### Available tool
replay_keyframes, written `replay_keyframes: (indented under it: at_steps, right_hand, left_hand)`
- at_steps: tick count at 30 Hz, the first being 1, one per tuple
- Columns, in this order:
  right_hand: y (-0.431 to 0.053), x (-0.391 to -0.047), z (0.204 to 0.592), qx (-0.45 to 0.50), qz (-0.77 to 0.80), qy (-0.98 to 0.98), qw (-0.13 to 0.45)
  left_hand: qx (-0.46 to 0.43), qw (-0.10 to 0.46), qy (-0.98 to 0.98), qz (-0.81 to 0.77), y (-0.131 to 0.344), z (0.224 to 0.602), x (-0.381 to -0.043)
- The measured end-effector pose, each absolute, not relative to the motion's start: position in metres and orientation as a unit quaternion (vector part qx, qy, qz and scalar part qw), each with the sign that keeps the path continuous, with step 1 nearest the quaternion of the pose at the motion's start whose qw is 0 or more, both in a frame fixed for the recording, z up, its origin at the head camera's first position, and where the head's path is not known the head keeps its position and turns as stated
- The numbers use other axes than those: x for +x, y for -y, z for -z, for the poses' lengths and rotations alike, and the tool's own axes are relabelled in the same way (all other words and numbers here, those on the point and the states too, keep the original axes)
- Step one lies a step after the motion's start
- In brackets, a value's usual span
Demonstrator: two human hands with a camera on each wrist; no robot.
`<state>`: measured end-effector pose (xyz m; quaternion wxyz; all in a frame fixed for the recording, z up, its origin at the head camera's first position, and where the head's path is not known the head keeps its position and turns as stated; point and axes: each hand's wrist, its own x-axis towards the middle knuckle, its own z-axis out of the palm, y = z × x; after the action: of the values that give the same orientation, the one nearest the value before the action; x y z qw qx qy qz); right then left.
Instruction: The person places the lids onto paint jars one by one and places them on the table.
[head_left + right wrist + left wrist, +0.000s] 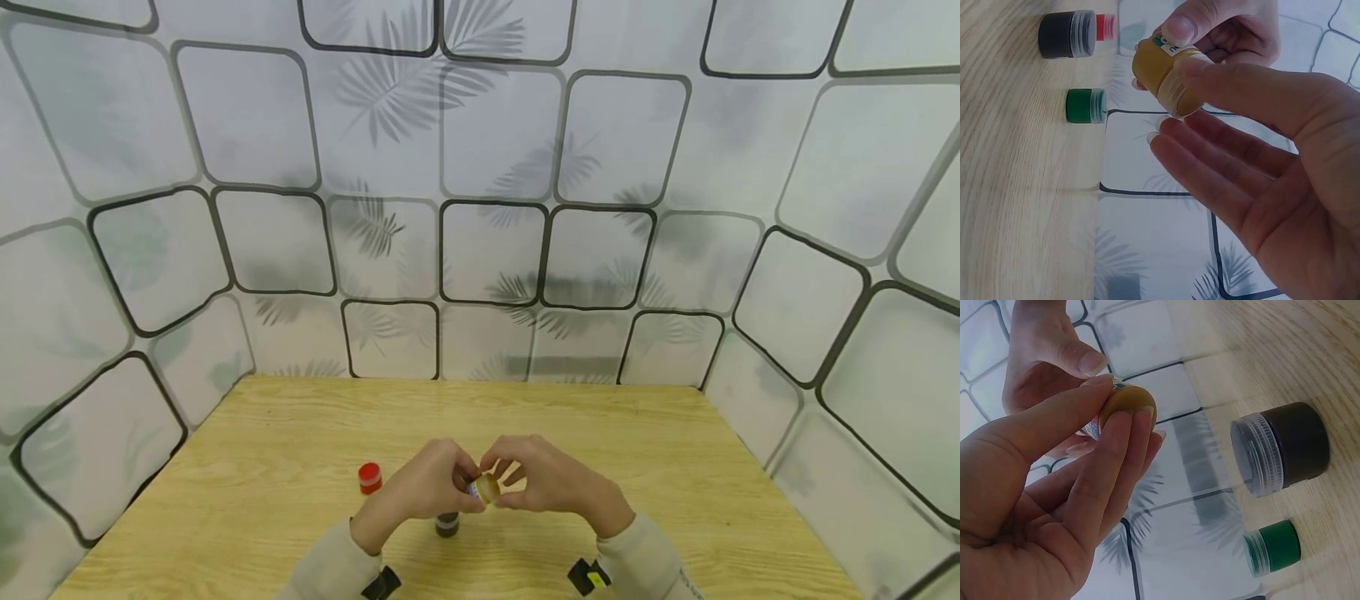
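Note:
My left hand [435, 483] pinches a small yellow jar [1154, 65] with a clear ridged lid, thumb against its side and fingertips on its base in the left wrist view. The jar is tilted, its lid [1175, 94] toward the right hand. My right hand [543, 475] is held around the lid end, fingers spread and fairly straight. Its thumb [1194, 65] overlaps the lid in the right wrist view, while the lower fingertips stand apart from it. Below the hands, a black jar [1300, 440] and a smaller green jar [1280, 545] stand on the table, both with clear lids.
Left of the hands, a red jar [370, 478] stands on the wood-grain table [300, 417]. Pale panels [495, 250] with a square and leaf pattern rise behind the table and along both sides. Dark straps [381, 582] show at the sleeves.

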<state>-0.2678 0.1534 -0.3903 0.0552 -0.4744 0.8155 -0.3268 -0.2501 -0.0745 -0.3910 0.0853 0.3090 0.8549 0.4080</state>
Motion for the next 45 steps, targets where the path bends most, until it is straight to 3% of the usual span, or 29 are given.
replay_keyframes:
  at_steps: [10, 28, 39, 45]
  right_hand:
    - [-0.1530, -0.2683, 0.3911, -0.492, 0.334, -0.803, 0.036]
    - [-0.1544, -0.2698, 0.3933, -0.479, 0.332, -0.811, 0.058]
    - [-0.1547, -0.2715, 0.3949, -0.489, 0.317, -0.812, 0.031]
    - [-0.1562, -0.2699, 0.3918, -0.468, 0.325, -0.820, 0.052]
  left_hand:
    - [0.309, 0.084, -0.851, -0.416, 0.0752, 0.3923, -0.2517]
    - [0.309, 0.086, -0.849, -0.419, 0.0758, 0.3921, -0.2521]
    - [0.306, 0.094, -0.848, -0.422, 0.0758, 0.3926, -0.2525]
    - [0.309, 0.087, -0.851, -0.416, 0.0760, 0.3925, -0.2534]
